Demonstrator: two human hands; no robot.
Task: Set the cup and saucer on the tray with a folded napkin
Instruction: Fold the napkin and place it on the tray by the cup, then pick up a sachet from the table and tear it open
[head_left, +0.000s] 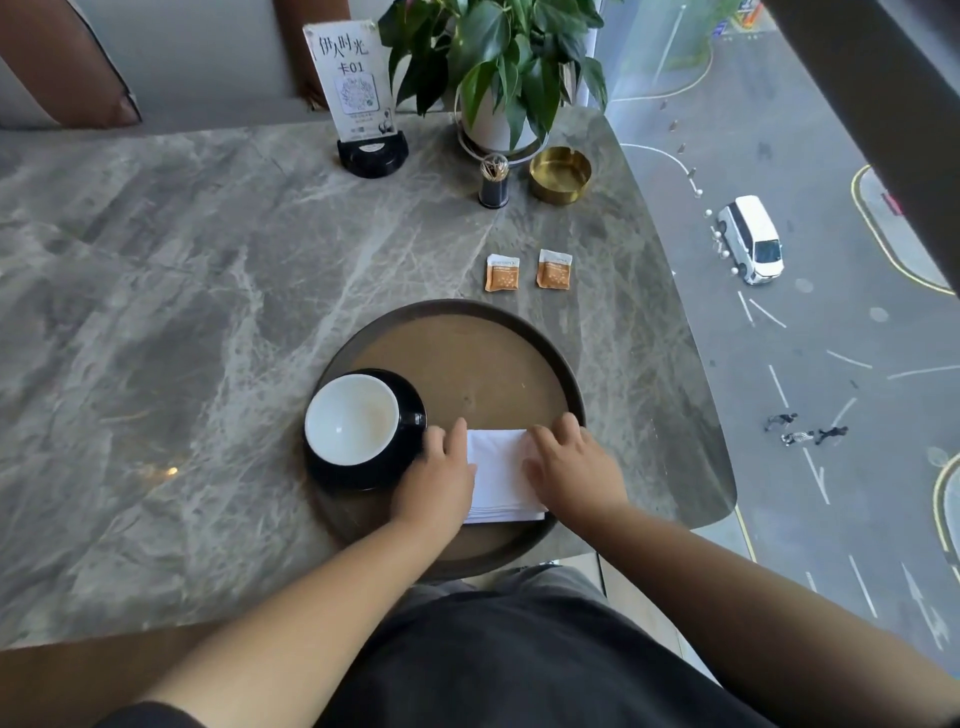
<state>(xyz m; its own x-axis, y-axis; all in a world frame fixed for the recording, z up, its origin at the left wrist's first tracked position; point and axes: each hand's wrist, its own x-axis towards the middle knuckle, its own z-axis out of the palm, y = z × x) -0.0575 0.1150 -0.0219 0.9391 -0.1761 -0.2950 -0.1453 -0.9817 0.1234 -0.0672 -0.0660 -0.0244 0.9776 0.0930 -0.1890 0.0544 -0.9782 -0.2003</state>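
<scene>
A round brown tray (467, 358) lies on the marble table near its front edge. On the tray's left side a black cup with a white inside (350, 418) stands upright on a black saucer (410, 402). To its right a folded white napkin (501, 478) lies flat on the tray. My left hand (441, 473) rests on the napkin's left edge, fingers down, close to the saucer. Along the napkin's right edge lies my right hand (571, 467). Both hands press on the napkin from above and partly cover it.
Two orange sachets (502, 273) (554, 268) lie just beyond the tray. Farther back stand a toothpick holder (493, 182), a brass ashtray (560, 174), a potted plant (498, 67) and a table sign (358, 93). The table's right edge (691, 364) borders a window.
</scene>
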